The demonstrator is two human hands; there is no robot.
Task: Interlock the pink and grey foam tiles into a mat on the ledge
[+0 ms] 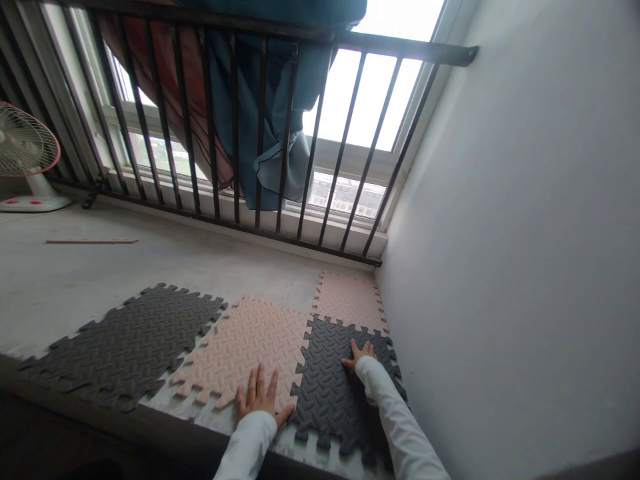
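My left hand [259, 397] lies flat with fingers spread on the front edge of a pink foam mat tile [250, 343]. On a dark grey foam mat tile [325, 380] to its right, my right hand [361, 353] rests palm down, fingers apart. These two tiles lie side by side, their toothed edges meeting. Behind the dark tile is another pink foam mat tile [349, 301], close to the wall. A second dark grey tile [135, 347] lies to the left, with a narrow gap between it and the pink one.
A white wall [520, 240] rises on the right. Black metal railing [260, 133] crosses in front of the window and hanging curtains [280, 87]. At the left stand a fan [30, 150] and a thin wooden strip [93, 241] on the floor. The ledge [185, 433] drops off in front.
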